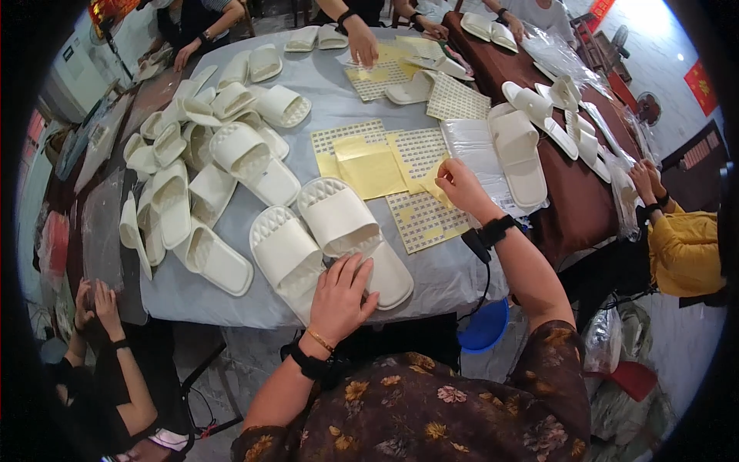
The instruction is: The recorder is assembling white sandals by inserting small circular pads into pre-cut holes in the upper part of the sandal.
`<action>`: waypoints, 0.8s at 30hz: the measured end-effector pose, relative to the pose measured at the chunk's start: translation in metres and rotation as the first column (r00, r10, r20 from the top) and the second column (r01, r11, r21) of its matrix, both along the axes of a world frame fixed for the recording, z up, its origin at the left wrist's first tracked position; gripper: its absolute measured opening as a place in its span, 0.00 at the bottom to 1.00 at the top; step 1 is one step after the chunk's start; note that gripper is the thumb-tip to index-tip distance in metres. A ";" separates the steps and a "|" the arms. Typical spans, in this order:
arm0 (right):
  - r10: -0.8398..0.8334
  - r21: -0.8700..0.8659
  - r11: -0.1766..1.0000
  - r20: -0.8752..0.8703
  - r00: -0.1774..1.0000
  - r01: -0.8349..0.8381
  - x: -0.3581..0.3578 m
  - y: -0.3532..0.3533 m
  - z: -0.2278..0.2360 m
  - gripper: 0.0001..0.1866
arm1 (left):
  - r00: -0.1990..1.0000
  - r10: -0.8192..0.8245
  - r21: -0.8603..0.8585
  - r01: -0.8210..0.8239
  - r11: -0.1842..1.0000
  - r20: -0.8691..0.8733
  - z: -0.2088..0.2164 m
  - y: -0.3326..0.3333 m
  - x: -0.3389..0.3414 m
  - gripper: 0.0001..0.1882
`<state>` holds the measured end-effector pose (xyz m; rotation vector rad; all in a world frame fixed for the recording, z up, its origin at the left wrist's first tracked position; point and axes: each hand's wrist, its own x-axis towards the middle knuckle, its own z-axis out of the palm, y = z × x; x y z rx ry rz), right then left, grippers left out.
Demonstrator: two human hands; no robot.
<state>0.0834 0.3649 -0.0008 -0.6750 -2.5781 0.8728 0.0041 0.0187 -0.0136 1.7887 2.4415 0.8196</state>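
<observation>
In front of me at the table's near edge lie two white slide slippers, a left-hand slipper (286,250) and a right-hand slipper (339,215), side by side with their quilted toes pointing away. My left hand (344,294) rests across their footbeds near the heels, fingers stretched out and thumb apart. Over the sticker sheets, my right hand (462,187) has its fingers curled and pinched together; whether a small sticker is between them is too small to tell. Just below it is a label sheet (416,227) with rows of small printed stickers, beside a plain yellow sheet (371,168).
A heap of white slippers (208,185) covers the table's left side. Another white slipper (517,154) lies on clear plastic packaging (473,150) to the right. Co-workers' hands (362,46) reach in around the table. A blue basin (485,327) stands below the near edge.
</observation>
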 end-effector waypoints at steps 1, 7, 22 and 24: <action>0.013 -0.007 1.000 0.005 1.000 -0.013 -0.001 -0.012 0.009 0.05 | 1.000 0.013 -0.007 -0.013 1.000 0.005 0.000 0.000 0.000 0.29; 0.376 -0.238 0.913 0.178 0.909 -0.331 -0.004 -0.114 0.027 0.06 | 0.999 -0.007 0.027 0.006 1.000 0.032 -0.004 0.000 -0.002 0.28; 0.401 -0.150 0.916 0.318 0.859 -0.371 -0.020 -0.157 0.009 0.05 | 0.998 -0.017 0.075 0.013 0.997 0.052 -0.005 -0.003 -0.004 0.27; 0.382 -0.105 0.924 0.275 0.882 -0.367 -0.020 -0.159 0.007 0.04 | 0.998 -0.020 0.081 0.016 0.997 0.052 -0.006 -0.003 -0.004 0.27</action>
